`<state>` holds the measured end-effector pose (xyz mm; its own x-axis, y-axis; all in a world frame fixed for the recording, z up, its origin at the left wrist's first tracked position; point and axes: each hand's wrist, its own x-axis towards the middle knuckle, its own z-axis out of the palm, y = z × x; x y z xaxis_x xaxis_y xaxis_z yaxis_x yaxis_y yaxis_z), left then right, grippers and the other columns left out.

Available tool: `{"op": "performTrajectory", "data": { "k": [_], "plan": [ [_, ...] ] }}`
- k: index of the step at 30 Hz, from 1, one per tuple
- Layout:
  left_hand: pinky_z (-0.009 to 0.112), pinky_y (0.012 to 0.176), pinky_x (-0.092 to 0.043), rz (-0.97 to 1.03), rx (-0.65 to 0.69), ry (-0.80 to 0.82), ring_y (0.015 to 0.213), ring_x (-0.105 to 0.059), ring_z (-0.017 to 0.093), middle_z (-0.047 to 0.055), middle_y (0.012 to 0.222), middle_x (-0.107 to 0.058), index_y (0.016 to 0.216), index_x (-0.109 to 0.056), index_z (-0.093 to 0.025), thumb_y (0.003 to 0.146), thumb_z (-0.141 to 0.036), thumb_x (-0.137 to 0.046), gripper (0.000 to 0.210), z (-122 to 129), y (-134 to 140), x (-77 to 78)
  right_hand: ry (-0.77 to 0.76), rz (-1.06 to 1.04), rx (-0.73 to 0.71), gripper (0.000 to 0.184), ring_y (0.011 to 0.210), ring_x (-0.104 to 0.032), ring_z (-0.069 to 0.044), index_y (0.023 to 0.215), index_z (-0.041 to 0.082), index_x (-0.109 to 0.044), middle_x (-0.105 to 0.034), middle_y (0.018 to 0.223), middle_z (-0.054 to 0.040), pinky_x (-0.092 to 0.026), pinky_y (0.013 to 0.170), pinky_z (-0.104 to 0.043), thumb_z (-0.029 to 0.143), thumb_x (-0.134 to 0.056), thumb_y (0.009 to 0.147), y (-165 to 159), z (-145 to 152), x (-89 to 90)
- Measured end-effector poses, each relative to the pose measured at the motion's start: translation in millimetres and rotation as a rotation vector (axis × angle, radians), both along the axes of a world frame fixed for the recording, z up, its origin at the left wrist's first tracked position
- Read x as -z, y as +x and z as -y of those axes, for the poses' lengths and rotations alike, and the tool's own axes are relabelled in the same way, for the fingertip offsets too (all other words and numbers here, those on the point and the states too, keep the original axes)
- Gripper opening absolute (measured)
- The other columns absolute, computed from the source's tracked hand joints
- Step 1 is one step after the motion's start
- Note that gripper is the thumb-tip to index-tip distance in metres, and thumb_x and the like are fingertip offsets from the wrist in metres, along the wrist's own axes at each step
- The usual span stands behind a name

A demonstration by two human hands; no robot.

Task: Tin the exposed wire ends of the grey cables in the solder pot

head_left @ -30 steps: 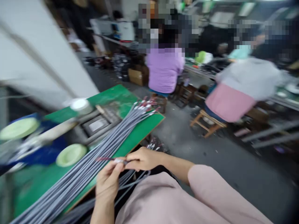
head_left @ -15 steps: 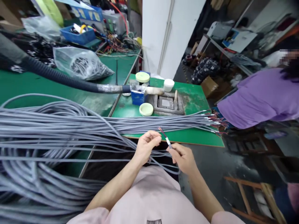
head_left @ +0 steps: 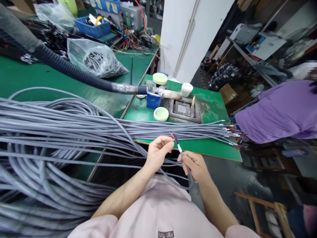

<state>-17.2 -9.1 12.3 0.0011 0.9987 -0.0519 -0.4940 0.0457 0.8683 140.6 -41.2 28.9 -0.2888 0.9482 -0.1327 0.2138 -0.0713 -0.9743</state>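
Cable [head_left: 183, 153] is the thing in play here, the grey one with its end up in front of the pink shirt [head_left: 170, 208], just over the near edge of the green table [head_left: 210, 147]. Right hand [head_left: 194, 163] has it pinched between thumb and fingers, on the grey jacket just below the white sleeve [head_left: 180, 148], and imo that's the spot to take hold: it looks firm enough to grip without squashing anything. Left hand [head_left: 159, 151] has its fingers curled with the thumb close to them, right beside the coloured wires [head_left: 174, 136] fanning out at the tip; can't tell if it's actually touching them. Handling-wise, I'd guess the end is light but the jacket is kinda springy, going by the bend [head_left: 191, 180] hanging under the right hand, and maybe a bit slick too. The thin wires look way softer and easy to kink, so fingertips only up there, no yanking. Also the long bundle [head_left: 158, 131] lying across the table and the heap of coils [head_left: 56, 185] off to the left are probably heavy as a lot, so expect some drag if anything snags.
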Motion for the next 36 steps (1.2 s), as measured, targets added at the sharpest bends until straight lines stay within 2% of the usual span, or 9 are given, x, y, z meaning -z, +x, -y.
{"op": "performTrajectory", "data": {
  "k": [5,10,21,26,32,36],
  "plan": [
    [0.02,0.052,-0.043,-0.047,-0.025,0.043,0.054,-0.049,0.007,-0.001,0.063,-0.059,0.079,-0.068,-0.016,0.072,-0.032,-0.072,0.018,-2.1,3.9,-4.3,-0.068,-0.086,0.002,0.035,0.032,-0.033,-0.007,0.076,0.017,-0.061,-0.045,0.036,0.0066,-0.026,0.041,-0.022,0.049,-0.048,0.087,3.2,-3.3,6.8],
    [0.019,0.052,-0.044,-0.034,-0.067,0.029,0.053,-0.049,0.006,-0.001,0.063,-0.059,0.078,-0.067,-0.016,0.072,-0.03,-0.072,0.016,-5.2,6.7,-6.2,-0.062,-0.1,0.017,0.032,0.032,-0.033,-0.007,0.075,0.017,-0.061,-0.044,0.036,0.0072,-0.024,0.041,-0.021,0.046,-0.051,0.086,1.9,-6.9,8.5],
    [0.018,0.049,-0.045,-0.04,-0.081,-0.005,0.054,-0.052,0.007,-0.002,0.064,-0.059,0.082,-0.066,-0.016,0.069,-0.033,-0.074,0.023,-13.6,7.0,-4.8,0.024,0.047,-0.006,0.032,0.035,-0.039,-0.008,0.077,0.018,-0.061,-0.047,0.038,0.0064,-0.033,0.045,-0.022,0.044,-0.047,0.088,1.2,-13.4,8.1],
    [0.018,0.049,-0.044,-0.032,-0.035,-0.019,0.052,-0.051,0.006,-0.002,0.065,-0.061,0.073,-0.065,-0.016,0.07,-0.032,-0.074,0.019,-16.3,8.5,-0.1,0.058,0.068,0.01,0.03,0.036,-0.04,-0.008,0.076,0.018,-0.061,-0.047,0.039,0.0064,-0.034,0.046,-0.022,0.041,-0.046,0.089,2.6,-14.2,6.0],
    [0.017,0.05,-0.045,0.033,-0.03,-0.055,0.059,-0.058,0.008,0.002,0.071,-0.066,0.076,-0.063,-0.015,0.074,-0.03,-0.071,0.017,-17.7,16.5,9.2,0.095,0.063,0.064,0.028,0.037,-0.041,-0.008,0.079,0.018,-0.061,-0.048,0.041,0.0064,-0.035,0.047,-0.022,0.037,-0.044,0.09,4.8,-12.0,11.9],
    [0.018,0.05,-0.045,0.014,-0.06,0.006,0.055,-0.054,0.007,-0.001,0.066,-0.062,0.075,-0.061,-0.016,0.077,-0.029,-0.068,0.014,-16.5,20.2,9.5,0.098,0.079,0.069,0.027,0.038,-0.042,-0.008,0.08,0.018,-0.061,-0.046,0.042,0.007,-0.036,0.047,-0.021,0.036,-0.044,0.091,4.8,-11.1,14.6]
  ]
}}
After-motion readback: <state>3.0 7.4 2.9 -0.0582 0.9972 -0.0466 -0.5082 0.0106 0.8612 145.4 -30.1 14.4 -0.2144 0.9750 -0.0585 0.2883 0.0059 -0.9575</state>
